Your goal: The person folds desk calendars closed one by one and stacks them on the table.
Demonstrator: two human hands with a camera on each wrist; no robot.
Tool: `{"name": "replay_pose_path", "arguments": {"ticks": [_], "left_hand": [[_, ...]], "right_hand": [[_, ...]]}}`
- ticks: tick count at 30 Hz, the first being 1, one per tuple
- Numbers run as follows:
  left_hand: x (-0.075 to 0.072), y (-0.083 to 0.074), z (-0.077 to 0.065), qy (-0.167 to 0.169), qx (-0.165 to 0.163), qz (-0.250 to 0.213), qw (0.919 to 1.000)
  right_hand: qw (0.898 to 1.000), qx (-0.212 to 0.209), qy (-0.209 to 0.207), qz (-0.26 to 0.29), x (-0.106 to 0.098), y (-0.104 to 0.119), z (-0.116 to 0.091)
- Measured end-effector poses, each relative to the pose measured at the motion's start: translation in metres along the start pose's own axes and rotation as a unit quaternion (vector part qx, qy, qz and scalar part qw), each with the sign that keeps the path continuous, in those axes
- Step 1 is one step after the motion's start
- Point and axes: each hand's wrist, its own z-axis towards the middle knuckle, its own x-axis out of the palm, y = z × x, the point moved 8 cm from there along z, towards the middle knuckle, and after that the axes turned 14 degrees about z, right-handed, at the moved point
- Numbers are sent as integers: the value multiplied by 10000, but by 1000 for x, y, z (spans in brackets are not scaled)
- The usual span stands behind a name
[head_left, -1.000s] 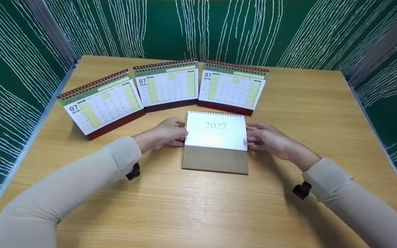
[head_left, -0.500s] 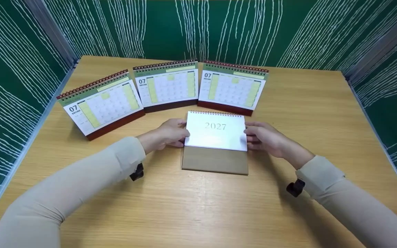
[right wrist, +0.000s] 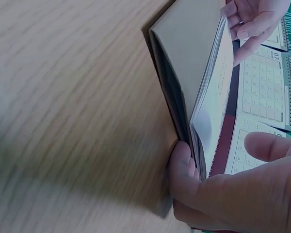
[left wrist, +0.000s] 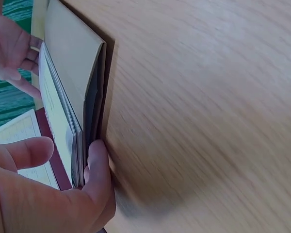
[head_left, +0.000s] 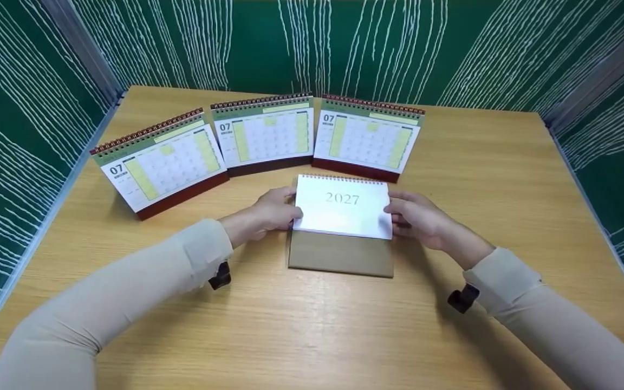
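Note:
A small desk calendar (head_left: 343,216) with a white cover reading 2027 lies low-angled on its brown stand (head_left: 339,254), its spiral at the far edge. My left hand (head_left: 275,210) holds its left side, with the thumb over the cover's edge. On the opposite side my right hand (head_left: 417,218) holds the right edge, thumb likewise over the cover. In the left wrist view, fingers (left wrist: 98,170) curl against the side of the pages and stand. The right wrist view shows fingers (right wrist: 182,167) curled at the other side. The fingertips behind the calendar are partly hidden.
Behind stand three larger desk calendars, each showing 07: a left one (head_left: 168,168), a middle one (head_left: 268,135) and a right one (head_left: 369,141). They form an arc on the wooden table (head_left: 312,330). Green walls (head_left: 268,43) with white streaks enclose the table's back and sides.
Both hands have moved slightly inward onto the small calendar's sides, and the thumbs now overlap its cover. The three calendars behind stand as before.

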Motion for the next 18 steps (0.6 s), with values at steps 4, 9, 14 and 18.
{"name": "replay_pose_path", "arguments": {"ticks": [4, 9, 14, 18], "left_hand": [[0, -6, -3, -113, 240, 16, 9996], [4, -8, -5, -50, 330, 110, 9994], [11, -10, -6, 27, 480, 109, 9988], [16, -15, -5, -46, 674, 65, 9977]], "right_hand": [[10000, -62, -28, 43, -1, 1, -1], [9999, -69, -62, -58, -7, 0, -3], [9998, -89, -91, -148, -15, -3, -8], [9998, -80, -149, -133, -21, -5, -11]]}}
